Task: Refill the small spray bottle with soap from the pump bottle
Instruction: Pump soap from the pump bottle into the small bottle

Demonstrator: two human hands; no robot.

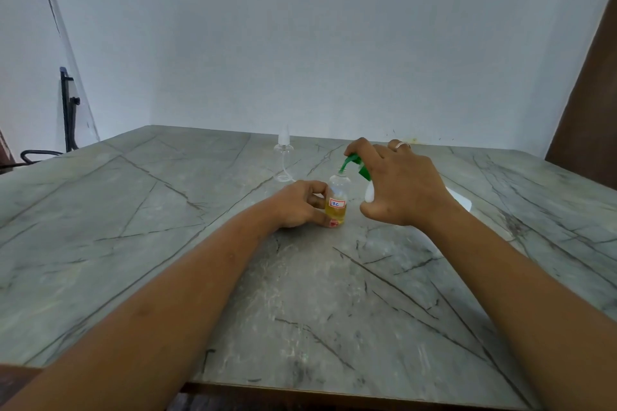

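My left hand (pixel 297 203) rests on the grey marble-patterned worktop (pixel 167 243), fingers curled closely round the small clear plastic spray bottle (pixel 338 197). The bottle stands upright at centre, long axis vertical, open mouth pointing up. Its clear spray head with dip tube (pixel 283 152) sits apart on the worktop behind. Yellow soap fills roughly the lower half. I judge the refill partly done; further pumping and recapping remain. The green pump spout (pixel 349 162) slopes down-left to the mouth. My right hand (pixel 404 183) grips the white pump bottle (pixel 370 193), fingers draped over its head.
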